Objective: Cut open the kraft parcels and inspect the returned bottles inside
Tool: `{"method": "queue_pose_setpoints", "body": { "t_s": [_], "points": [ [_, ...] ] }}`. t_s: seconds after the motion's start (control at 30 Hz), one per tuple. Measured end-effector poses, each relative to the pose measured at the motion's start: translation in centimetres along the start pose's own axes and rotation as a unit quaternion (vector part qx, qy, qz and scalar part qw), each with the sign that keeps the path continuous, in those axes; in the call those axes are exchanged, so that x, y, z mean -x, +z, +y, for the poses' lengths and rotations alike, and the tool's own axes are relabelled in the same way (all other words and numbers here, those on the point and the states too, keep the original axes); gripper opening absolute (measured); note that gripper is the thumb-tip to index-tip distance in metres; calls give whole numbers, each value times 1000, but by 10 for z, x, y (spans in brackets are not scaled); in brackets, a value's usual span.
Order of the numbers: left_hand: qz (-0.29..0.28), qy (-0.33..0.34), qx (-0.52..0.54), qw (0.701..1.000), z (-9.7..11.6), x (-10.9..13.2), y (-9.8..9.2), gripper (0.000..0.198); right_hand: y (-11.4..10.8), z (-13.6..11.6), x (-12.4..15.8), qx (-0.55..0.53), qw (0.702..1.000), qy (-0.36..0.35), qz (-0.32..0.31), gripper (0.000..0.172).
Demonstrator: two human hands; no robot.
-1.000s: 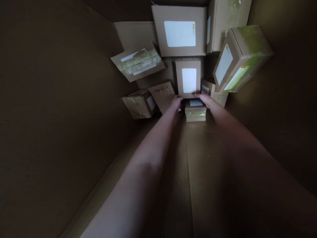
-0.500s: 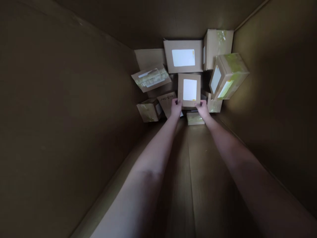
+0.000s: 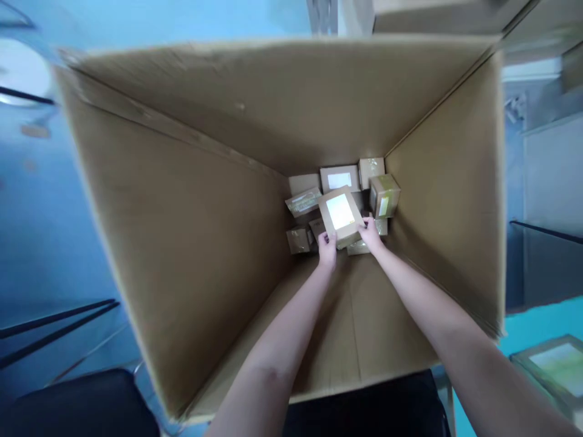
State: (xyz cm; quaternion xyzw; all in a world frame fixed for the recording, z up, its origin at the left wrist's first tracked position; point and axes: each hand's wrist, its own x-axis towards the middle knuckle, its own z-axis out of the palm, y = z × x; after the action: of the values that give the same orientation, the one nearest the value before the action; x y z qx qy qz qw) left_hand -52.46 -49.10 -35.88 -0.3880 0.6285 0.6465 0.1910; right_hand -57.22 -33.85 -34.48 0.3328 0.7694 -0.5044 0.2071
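Observation:
Between my two hands is a small cardboard box (image 3: 324,209) with a white label on its top face, tilted a little. My left hand (image 3: 327,247) grips its near left corner, and my right hand (image 3: 370,233) grips its near right corner. Both hands reach down inside a large, deep carton (image 3: 182,230). Under and around the held box lie several other small taped boxes, among them a labelled box (image 3: 324,176) behind it and a taped box (image 3: 392,197) to its right. Parts of the lower boxes are hidden by the held one.
The tall carton walls (image 3: 449,200) surround my arms on all sides. Outside stand a black chair seat (image 3: 77,403) at the lower left and a turquoise surface (image 3: 532,321) at the right, bearing another labelled box (image 3: 553,370). The floor (image 3: 182,21) is blue.
My view has drawn back, so the carton's rim and the room now show. The held box has been lifted toward me and turned slightly, still in both hands.

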Motion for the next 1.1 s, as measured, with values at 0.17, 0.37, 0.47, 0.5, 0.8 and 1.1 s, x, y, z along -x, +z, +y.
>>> {"method": "queue_pose_setpoints", "body": {
  "t_s": [0.17, 0.37, 0.47, 0.5, 0.8, 1.1],
  "points": [
    [-14, 30, -13, 999, 72, 62, -23, 29, -28, -47, 80, -61, 997, -24, 45, 25],
    [-102, 136, -30, 985, 153, 157, -63, 38, -58, -87, 205, -180, 972, -105, 112, 29],
    [-152, 169, -45, 973, 183, 214, -82, 44, -68, -100, 280, -232, 950, -133, 164, 33],
    [-170, 178, -53, 968, 190, 233, -88, 45, -71, -103, 305, -248, 941, -138, 183, 33],
    [-340, 221, -144, 903, 193, 371, -106, 49, -104, -75, 500, -335, 866, -105, 356, 39],
    [-532, 212, -239, 784, 125, 475, -32, 49, -152, 36, 585, -381, 754, -17, 535, 47]
  ]
}}
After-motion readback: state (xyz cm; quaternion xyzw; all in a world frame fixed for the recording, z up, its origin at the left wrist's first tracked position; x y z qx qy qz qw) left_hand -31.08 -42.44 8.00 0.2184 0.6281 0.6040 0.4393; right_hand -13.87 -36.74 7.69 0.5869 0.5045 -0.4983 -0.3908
